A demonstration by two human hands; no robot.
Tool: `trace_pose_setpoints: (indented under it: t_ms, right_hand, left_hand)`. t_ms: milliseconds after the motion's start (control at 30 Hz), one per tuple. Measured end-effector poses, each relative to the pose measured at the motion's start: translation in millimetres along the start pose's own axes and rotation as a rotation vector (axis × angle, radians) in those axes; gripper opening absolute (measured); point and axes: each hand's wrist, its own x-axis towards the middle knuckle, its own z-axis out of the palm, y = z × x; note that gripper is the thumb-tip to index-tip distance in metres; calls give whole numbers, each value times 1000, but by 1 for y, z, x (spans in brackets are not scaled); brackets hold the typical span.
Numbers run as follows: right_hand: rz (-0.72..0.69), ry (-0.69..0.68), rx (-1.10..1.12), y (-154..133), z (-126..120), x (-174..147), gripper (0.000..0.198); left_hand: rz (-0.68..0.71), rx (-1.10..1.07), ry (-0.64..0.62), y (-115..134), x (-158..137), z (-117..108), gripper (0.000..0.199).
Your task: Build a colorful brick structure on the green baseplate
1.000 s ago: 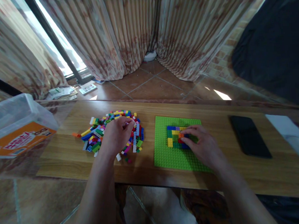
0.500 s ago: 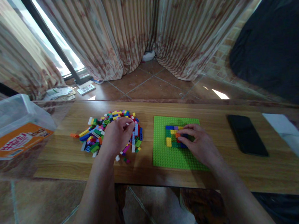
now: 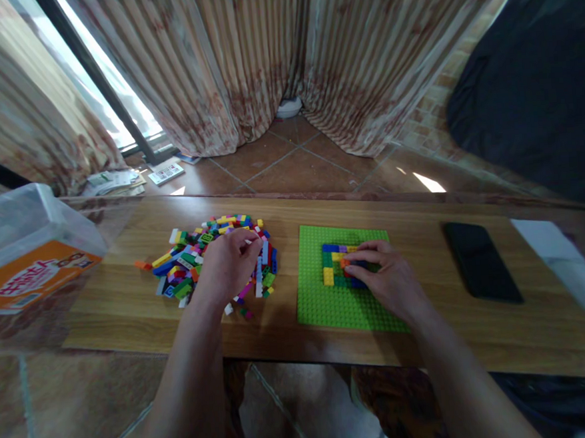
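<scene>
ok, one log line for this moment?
left hand: over brick pile, grip unclear | right hand: pinching orange brick over green baseplate | clear bin: far left

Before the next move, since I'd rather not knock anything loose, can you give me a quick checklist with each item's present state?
1. Right hand on the orange brick: ok, thumb and finger appear closed around it.
2. Left hand at the brick pile: ok.
3. Brick in the left hand's fingertips: cannot tell; something pale shows there.
4. Green baseplate lying flat on the table: ok.
5. Black phone apart from the baseplate: ok, to its right.
6. All loose bricks within the pile: not ok, a white brick lies at its near edge.
</scene>
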Motion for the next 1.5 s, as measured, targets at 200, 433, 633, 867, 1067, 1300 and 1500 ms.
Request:
trace_pose_setpoints:
  t_ms: [200,433,633,867,1067,1300,1500]
  right_hand:
    - [35,-15,-43,-5,-1,2,14]
    - [20,-53,-52,-2,-6,3,20]
    - [41,47,-45,0,0,4,22]
    - [61,67,-120,-3,6,6,21]
    - [64,70,-107,-2,5,5,22]
    - [121,138,-203,-1,6,5,29]
    - [166,93,-336,4,6,9,31]
  left_hand:
    - [14,37,-18,-1,1,0,30]
    - [6,25,-16,-1,0,-2,30]
    - [23,0,3,-2,0,-1,30]
    - [21,3,8,0,0,-3,29]
    - [10,18,3,1,-1,-5,28]
    - [15,14,5,3,-1,-6,28]
    - [9,3,-11,0,-1,-4,28]
